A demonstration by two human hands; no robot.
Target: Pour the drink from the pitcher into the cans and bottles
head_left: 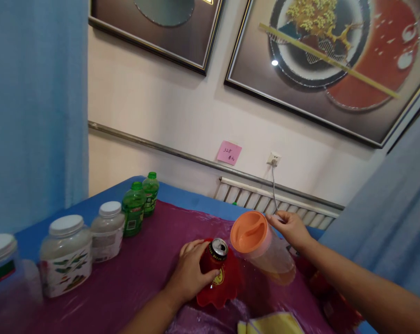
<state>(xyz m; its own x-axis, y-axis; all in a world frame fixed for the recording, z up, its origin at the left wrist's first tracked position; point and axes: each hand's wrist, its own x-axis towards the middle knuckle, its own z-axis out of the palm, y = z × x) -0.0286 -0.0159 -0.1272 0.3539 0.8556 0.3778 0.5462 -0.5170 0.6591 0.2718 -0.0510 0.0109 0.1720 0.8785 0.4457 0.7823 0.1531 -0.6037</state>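
My left hand (192,271) is wrapped round a red drink can (213,260) with an opened top. The can stands in or on a red dish with a wavy rim (231,287); the hand hides part of both. My right hand (291,229) grips the handle side of a clear pitcher (276,260) with an orange lid (250,232). The pitcher tilts toward the can, its lid near the can's top, apart from it. Some pale brownish liquid shows in the pitcher's lower end. No stream between pitcher and can is visible.
White-lidded jars (66,255) and two green bottles (133,208) line the table's left side. A folded yellow cloth (272,324) lies at the front. Red cans (338,311) stand at right, partly behind my forearm. Behind the purple table cover (143,269) is a radiator (251,197).
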